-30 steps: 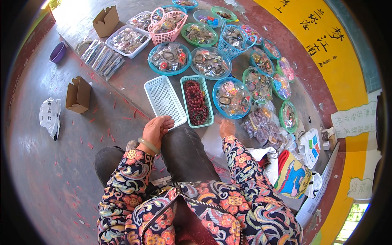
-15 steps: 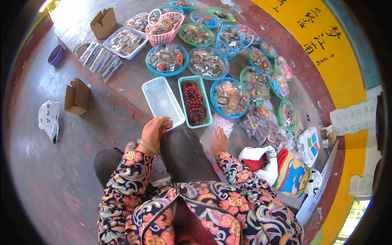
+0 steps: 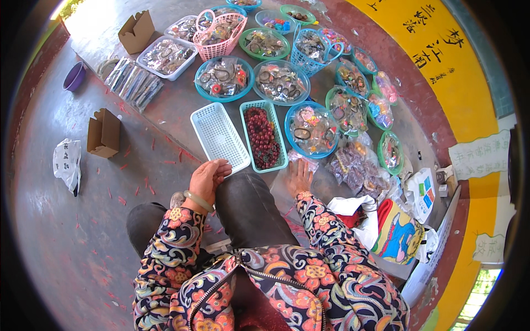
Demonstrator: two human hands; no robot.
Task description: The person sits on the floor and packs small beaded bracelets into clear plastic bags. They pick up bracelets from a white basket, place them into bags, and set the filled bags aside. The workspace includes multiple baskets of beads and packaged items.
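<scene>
Two rectangular baskets lie nearest the knees: one white, empty basket [image 3: 220, 137] and one teal basket of dark red beads [image 3: 263, 135]. Two cardboard boxes stand open, one [image 3: 104, 133] on the left and one [image 3: 137, 32] at the back. One pink handled basket [image 3: 221, 34] and one blue handled basket [image 3: 312, 45] sit among the goods. There is one purple bowl [image 3: 74, 76], one white rectangular tray [image 3: 167, 57], and about ten round trays, blue-rimmed [image 3: 223, 78] or green-rimmed [image 3: 264, 43]. One white bag [image 3: 67, 163] lies on the floor.
</scene>
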